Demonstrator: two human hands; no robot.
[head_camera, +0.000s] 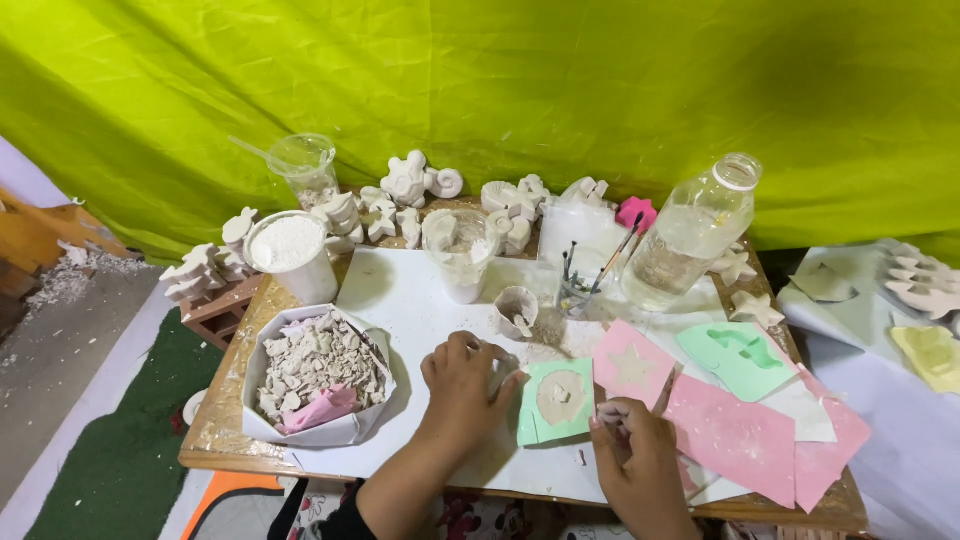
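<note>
Near the desk's front edge, left hand (462, 378) curled beside a green square mould (557, 401), right fingers (612, 418) pinching its corner, risking cracking the plaster

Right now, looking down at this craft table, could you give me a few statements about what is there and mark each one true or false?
1. The left hand rests on the white sheet beside the green mould. True.
2. The green mould is empty. False: a pale filling sits in its hollow.
3. The clear bottle lies flat on the table. False: it stands, leaning a little, near the back.
4. The box at the left holds broken pale pieces. True.
5. The backdrop behind the table is blue. False: it is yellow-green cloth.
6. The right hand is at the table's front edge, next to a pink mould. True.
</note>
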